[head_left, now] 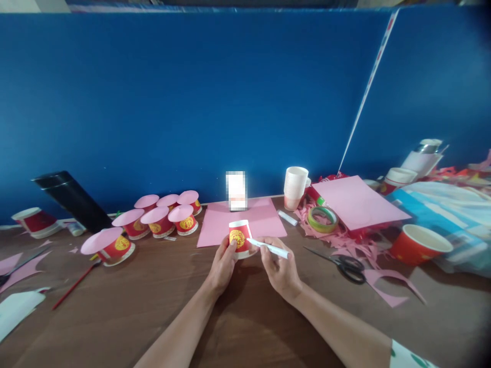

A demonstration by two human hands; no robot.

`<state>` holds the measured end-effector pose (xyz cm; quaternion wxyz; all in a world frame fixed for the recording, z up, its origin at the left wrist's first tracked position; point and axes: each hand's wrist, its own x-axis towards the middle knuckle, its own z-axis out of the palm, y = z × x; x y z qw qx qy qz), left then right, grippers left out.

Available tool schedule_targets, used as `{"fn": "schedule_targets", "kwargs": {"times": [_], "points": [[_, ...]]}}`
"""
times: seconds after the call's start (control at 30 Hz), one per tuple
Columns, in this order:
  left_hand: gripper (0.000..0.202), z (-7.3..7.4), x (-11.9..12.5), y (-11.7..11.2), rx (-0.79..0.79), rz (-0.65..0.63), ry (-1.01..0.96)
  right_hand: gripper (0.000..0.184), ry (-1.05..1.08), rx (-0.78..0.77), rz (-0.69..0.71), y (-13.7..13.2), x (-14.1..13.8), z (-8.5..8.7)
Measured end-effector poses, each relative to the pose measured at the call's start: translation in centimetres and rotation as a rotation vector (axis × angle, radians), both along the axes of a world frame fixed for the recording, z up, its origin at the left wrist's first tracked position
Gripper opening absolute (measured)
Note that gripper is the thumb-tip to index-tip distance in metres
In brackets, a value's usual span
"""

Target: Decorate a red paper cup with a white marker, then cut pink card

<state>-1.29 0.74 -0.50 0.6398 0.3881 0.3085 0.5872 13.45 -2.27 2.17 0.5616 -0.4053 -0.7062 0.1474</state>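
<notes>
In the middle of the head view, my left hand [223,266] grips the left side of a red paper cup [239,239] with a yellow emblem and white bands. My right hand [279,268] pinches a white marker pen [273,248], its tip against or very close to the cup's right side. Some right-hand fingers seem to rest near the cup's base; whether they touch it I cannot tell. Just beyond lies a pink paper sheet [215,225]. A white pen cap [287,217] lies to its right.
At left stand several red cups topped with pink paper discs [153,214], a black flask [72,202] and a red brush [76,283]. At right are stacked white cups [294,188], green tape [322,220], scissors [351,268], pink scraps and an orange-red cup [412,248]. A blue partition [230,92] rises behind.
</notes>
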Motion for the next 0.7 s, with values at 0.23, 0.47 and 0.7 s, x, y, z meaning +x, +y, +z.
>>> {"fn": "schedule_targets", "kwargs": {"times": [0.23, 0.47, 0.7], "points": [[0.027, 0.19, 0.0, -0.14, 0.006, -0.009, -0.008, 0.019, 0.006, 0.011, -0.038, -0.02, -0.01, 0.22], [0.029, 0.06, -0.13, 0.01, -0.007, -0.03, -0.042, 0.017, 0.157, -0.049, -0.036, 0.11, -0.11, -0.29], [0.03, 0.41, -0.85, 0.18, -0.084, -0.05, -0.204, 0.023, 0.225, -0.075, 0.011, 0.43, -0.29, -0.59]]}}
